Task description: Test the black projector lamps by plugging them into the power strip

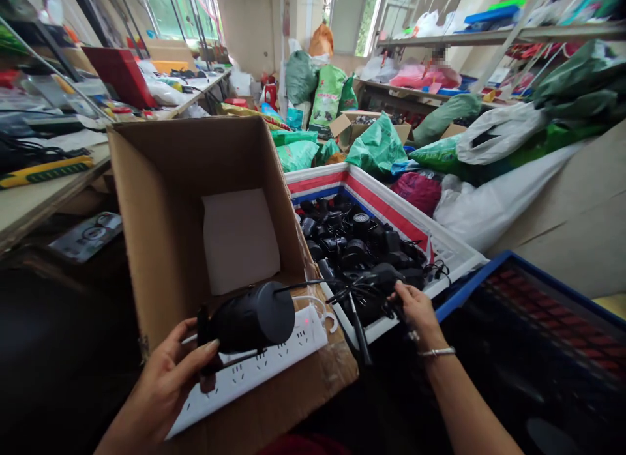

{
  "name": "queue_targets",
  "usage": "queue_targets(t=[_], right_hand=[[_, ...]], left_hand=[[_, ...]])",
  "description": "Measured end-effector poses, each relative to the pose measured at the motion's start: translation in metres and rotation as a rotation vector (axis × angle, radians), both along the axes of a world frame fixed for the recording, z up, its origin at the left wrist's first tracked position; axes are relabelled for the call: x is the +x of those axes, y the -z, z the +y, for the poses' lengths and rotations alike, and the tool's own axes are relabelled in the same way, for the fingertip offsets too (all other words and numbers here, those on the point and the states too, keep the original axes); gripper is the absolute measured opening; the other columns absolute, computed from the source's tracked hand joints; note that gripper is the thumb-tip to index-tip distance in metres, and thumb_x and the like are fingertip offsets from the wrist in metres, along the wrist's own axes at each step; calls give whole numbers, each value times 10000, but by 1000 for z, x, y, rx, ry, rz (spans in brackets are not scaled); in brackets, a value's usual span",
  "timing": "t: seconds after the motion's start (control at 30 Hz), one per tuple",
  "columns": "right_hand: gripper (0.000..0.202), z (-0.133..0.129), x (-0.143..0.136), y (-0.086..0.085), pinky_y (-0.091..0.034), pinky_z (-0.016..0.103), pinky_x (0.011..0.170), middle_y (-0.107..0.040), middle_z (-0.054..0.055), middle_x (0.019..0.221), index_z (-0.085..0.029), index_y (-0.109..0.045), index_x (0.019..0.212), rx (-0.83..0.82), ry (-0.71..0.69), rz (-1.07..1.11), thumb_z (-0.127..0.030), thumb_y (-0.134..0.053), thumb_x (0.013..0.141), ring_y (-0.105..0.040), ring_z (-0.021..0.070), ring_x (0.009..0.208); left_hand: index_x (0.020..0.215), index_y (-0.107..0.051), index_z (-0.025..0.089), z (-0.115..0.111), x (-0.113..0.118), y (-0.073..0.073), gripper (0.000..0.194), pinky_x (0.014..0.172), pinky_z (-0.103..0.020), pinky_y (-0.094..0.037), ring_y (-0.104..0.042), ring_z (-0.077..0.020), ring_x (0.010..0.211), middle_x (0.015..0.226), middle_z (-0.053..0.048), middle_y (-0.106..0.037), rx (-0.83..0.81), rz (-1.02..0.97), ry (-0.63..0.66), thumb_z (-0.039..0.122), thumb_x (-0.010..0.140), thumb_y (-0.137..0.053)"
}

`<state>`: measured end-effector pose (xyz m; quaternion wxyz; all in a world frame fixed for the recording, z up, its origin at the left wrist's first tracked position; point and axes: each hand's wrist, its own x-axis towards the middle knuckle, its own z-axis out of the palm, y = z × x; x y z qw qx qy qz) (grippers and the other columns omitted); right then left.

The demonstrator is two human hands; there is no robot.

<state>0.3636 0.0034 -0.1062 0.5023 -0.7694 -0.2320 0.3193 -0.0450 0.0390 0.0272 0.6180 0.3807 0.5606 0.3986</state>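
Observation:
My left hand grips a black cylindrical device by its rear end, holding it over a white power strip that lies on the front flap of an open cardboard box. A thin black cord runs from the device to the right. My right hand, with a metal bracelet on the wrist, is closed on black cords and a black part at the near edge of a white crate filled with several similar black devices.
A white card lies inside the cardboard box. A blue-rimmed bin sits at the right. Green and white sacks pile up behind the crate. A workbench with tools runs along the left, and shelves stand at the back right.

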Motion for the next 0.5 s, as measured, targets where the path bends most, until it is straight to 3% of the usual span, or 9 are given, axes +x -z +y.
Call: queue_targets(t=[0.1, 0.3, 0.5], right_hand=[[308, 9, 11, -2, -525, 272, 615, -618, -21, 743, -151, -577, 877, 118, 148, -33, -440, -484, 929, -599, 96, 626], [366, 12, 20, -6, -492, 267, 582, -592, -25, 706, -157, -583, 892, 145, 238, -199, -495, -447, 927, -560, 94, 584], [375, 10, 2, -12, -479, 306, 636, -648, 16, 694, -169, -603, 801, 39, -27, -406, -529, -675, 725, -605, 155, 641]], left_hand=[[975, -519, 183, 1, -1, -1, 447, 398, -179, -374, -463, -85, 424, 529, 68, -583, 25, -22, -2, 320, 624, -759], [1019, -555, 189, 3, -14, 5, 549, 391, -190, -384, -469, -109, 455, 562, 61, -587, 97, 151, -44, 419, 585, -802], [1042, -548, 189, -2, -8, 6, 527, 452, -216, -415, -501, -131, 518, 651, 21, -641, 86, 232, 67, 465, 642, -751]])
